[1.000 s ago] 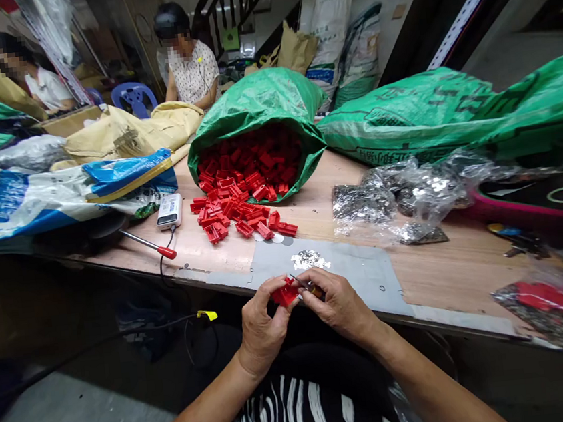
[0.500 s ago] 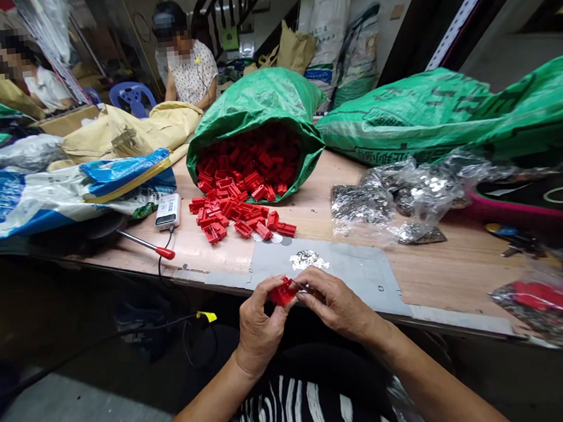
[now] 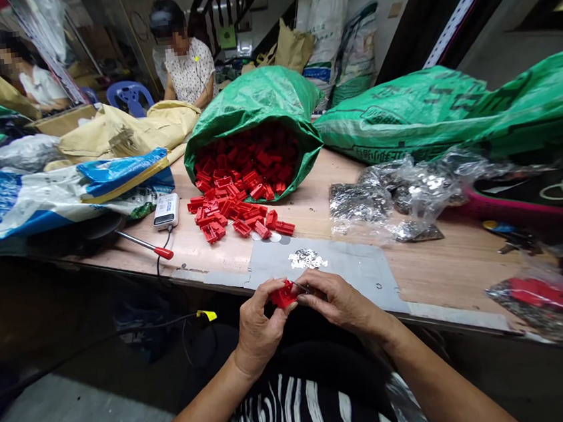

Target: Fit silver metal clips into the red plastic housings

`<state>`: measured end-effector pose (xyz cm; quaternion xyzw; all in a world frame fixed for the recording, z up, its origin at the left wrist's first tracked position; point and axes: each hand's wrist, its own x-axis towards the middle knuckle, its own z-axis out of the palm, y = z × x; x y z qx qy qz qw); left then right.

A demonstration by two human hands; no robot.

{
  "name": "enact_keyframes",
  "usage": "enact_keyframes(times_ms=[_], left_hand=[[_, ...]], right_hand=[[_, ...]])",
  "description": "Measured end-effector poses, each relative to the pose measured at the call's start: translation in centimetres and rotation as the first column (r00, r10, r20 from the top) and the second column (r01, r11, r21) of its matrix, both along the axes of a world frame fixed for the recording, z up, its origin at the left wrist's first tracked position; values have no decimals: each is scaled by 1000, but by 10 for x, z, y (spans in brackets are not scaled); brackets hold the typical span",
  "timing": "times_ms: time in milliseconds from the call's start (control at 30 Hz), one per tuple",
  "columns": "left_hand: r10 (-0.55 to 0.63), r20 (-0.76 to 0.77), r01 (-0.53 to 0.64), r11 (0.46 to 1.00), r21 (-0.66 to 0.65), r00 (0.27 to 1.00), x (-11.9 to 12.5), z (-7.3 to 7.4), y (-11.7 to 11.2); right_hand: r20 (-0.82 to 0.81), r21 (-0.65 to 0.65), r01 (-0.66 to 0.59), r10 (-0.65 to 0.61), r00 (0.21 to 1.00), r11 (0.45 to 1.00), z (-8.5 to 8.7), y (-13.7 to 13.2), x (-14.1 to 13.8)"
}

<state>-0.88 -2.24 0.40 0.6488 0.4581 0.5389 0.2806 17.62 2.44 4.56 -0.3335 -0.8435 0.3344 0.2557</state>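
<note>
Between thumb and fingers, my left hand [image 3: 259, 327] grips a small red plastic part [image 3: 283, 295] just in front of the table edge. My right hand [image 3: 339, 302] is closed around a thin dark tool [image 3: 306, 289] whose tip meets the red part's right side; most of the tool is hidden by the fingers. Just beyond the hands, a small heap of shiny metal pieces [image 3: 307, 258] lies on a grey sheet [image 3: 361, 270]. Farther back, many like red parts [image 3: 231, 209] spill from a green woven sack [image 3: 259, 92].
Clear bags of metal pieces [image 3: 361, 206] lie on the right of the table, near a pink-rimmed tray [image 3: 512, 203]. A white power bank [image 3: 165, 211] with a cable and a red-tipped lever [image 3: 162, 252] are at left. Two people sit beyond the table.
The view has shifted very slightly. Both hands stay together at the red part, with only a tiny change in how the part and tool are angled.
</note>
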Motion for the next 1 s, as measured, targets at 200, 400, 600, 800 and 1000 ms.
enact_keyframes(times_ms=[200, 400, 600, 800, 1000], left_hand=[[-20, -8, 20, 1000, 2, 1000, 1, -1, 0], [-47, 11, 47, 998, -36, 999, 1, 2, -1], [-30, -8, 30, 999, -30, 1000, 2, 2, -1], [-11, -13, 11, 999, -46, 1000, 3, 3, -1], [11, -29, -11, 1000, -8, 1000, 3, 5, 1]], right_hand=[[-4, -2, -9, 9, 1000, 1000, -2, 3, 3], [24, -50, -12, 13, 1000, 999, -1, 3, 6], [13, -13, 53, -53, 999, 998, -4, 0, 4], [27, 40, 92, -93, 995, 995, -2, -1, 2], [-4, 29, 51, -51, 999, 998, 0, -2, 1]])
